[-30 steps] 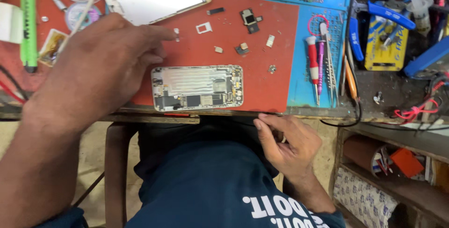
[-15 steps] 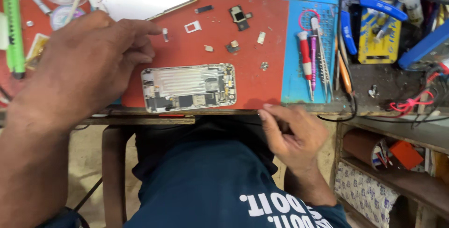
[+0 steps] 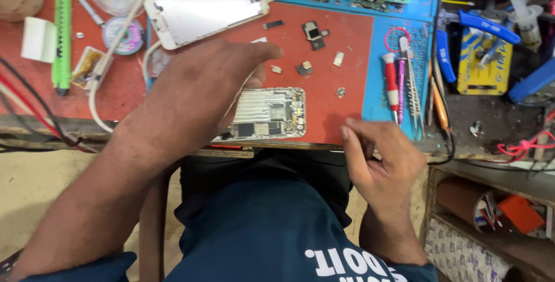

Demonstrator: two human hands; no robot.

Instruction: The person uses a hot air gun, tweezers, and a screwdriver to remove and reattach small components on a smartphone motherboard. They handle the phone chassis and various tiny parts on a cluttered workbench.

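An opened phone body (image 3: 272,114) with bare circuit parts lies on a red work mat (image 3: 341,56) near the table's front edge. My left hand (image 3: 196,91) lies flat over the phone's left end, fingers spread and pointing right, gripping nothing. My right hand (image 3: 381,163) hovers at the table's front edge, right of the phone and apart from it. Its fingers are loosely curled and nothing shows in them. A detached white screen panel (image 3: 205,7) lies face down at the back of the mat.
Small loose parts (image 3: 315,33) are scattered on the mat behind the phone. A red screwdriver (image 3: 392,79) and tweezers (image 3: 413,85) lie on the blue strip at right. A yellow tool holder (image 3: 483,62) sits further right, a green tool (image 3: 62,39) and a spool (image 3: 122,34) at left.
My left hand has slid right and now covers the phone body's left end. My right hand has lifted from the table's edge and moved slightly right.
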